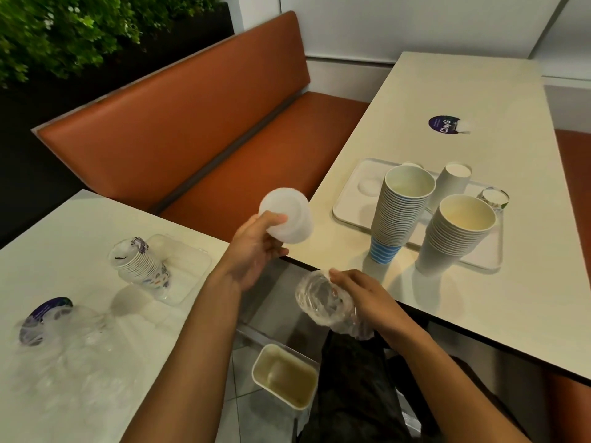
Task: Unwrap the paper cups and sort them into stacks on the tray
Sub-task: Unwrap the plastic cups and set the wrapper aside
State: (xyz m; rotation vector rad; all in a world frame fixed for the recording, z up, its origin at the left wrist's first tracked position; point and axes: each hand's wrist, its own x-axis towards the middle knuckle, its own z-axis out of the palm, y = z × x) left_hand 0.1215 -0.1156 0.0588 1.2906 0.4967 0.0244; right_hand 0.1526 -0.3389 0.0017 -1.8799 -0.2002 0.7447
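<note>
White tray, two tall paper cup stacks

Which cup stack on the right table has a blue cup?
The tallest stack, at the left: its bottom cup is blue-striped. The shorter stack beside it and the tilted stack behind look plain white.

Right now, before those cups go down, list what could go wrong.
1. The tall striped stack at the near edge of the tray could topple if the cups in the left hand knock it.
2. The right hand grips crumpled plastic wrap, so it likely can't steady anything.
3. The wrapped stack on the other table leans and may roll.
</note>
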